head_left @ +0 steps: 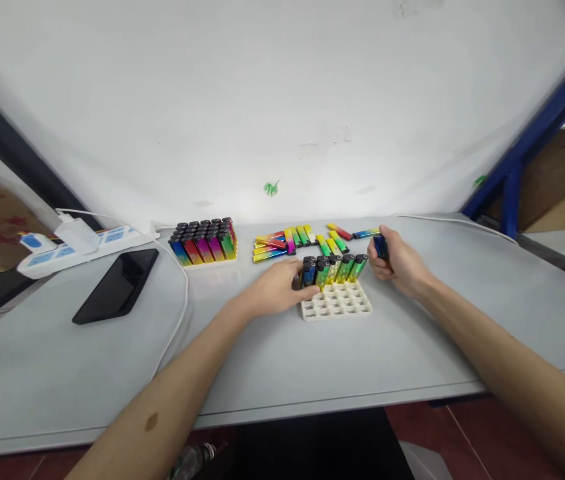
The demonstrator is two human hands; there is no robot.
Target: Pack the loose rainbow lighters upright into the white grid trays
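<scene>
Clock face centred on the white rack [338, 308], 12 o'clock toward the wall [282, 113].

Rack sits on the grey bench [342, 360]. Standing lighters [345, 268] occupy its far side, dark blue at the left end, then mostly green and yellow; near rows of slots are bare.

Left hand [282, 287]: at 9 to 10 o'clock, set against the left-end lighters, thumb laid across the front of them, fingers on their far left side. Cannot tell whether it grips or only steadies.

Right hand [396, 259]: at 2 o'clock, raised, fingers curled, pinching a dark blue lighter [381, 247] between thumb and fingers. Held lighter is apart from the rack, partly hidden by the hand.

Loose lighters [269, 255]: lying flat, 10 to 1 o'clock, some overlapping; colours red, yellow, green, blue, magenta. A blue-and-yellow one [365, 233] lies just beside the right hand.

At 10 o'clock: a second rack [212, 265], packed with upright multicoloured lighters, black tops up. At 9 o'clock, well apart: black phone [116, 287], lying flat. Beyond it, a white power strip [45, 264] bearing a white plug adapter [78, 235]; a white cable [182, 310] runs between phone and second rack.
</scene>
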